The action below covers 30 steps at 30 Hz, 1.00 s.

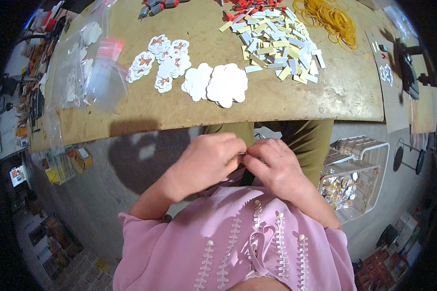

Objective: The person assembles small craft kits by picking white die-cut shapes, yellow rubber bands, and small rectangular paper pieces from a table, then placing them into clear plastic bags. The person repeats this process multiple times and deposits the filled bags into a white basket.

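So on the far left, clear plastic bags (104,85) with pink tops lay on the table (296,104), then came little piles of printed cutouts (172,63). The left hand (211,154) was over the lap, just off the table edge, fingers curled and pinching a small dark thing (241,154) (too hidden to say what). Blank white cutouts (226,85) sat stacked beyond it. The right hand (277,162) had its fingertips at that same dark bit; couldn't tell if they gripped it. Further right: pale strips (281,46), yellow rubber bands (330,22), and a white crate (381,179) on the floor.
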Each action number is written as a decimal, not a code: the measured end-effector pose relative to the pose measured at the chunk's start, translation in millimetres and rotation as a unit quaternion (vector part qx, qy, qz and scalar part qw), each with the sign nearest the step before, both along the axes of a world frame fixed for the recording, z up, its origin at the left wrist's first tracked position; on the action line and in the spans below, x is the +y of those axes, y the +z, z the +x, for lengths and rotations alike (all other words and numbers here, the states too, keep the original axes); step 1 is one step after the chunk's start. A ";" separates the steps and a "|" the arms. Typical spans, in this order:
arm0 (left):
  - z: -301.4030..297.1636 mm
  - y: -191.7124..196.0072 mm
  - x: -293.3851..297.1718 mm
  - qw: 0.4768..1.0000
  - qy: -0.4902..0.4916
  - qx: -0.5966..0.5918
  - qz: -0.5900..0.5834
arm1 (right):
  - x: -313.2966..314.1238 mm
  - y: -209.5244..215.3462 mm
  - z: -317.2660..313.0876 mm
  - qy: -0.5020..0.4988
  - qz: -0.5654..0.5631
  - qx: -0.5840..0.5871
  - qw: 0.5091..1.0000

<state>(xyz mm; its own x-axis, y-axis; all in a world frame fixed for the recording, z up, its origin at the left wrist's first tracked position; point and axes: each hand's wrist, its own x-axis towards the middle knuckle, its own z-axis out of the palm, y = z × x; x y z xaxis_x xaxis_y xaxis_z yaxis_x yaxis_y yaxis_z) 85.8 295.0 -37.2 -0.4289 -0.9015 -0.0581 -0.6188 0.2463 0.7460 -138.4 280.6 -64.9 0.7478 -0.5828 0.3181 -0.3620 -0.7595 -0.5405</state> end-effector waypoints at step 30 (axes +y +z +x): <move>121.6 1.0 -64.6 0.957 0.264 0.030 -0.114 | 3.0 5.6 -3.7 -0.043 0.086 -0.047 0.994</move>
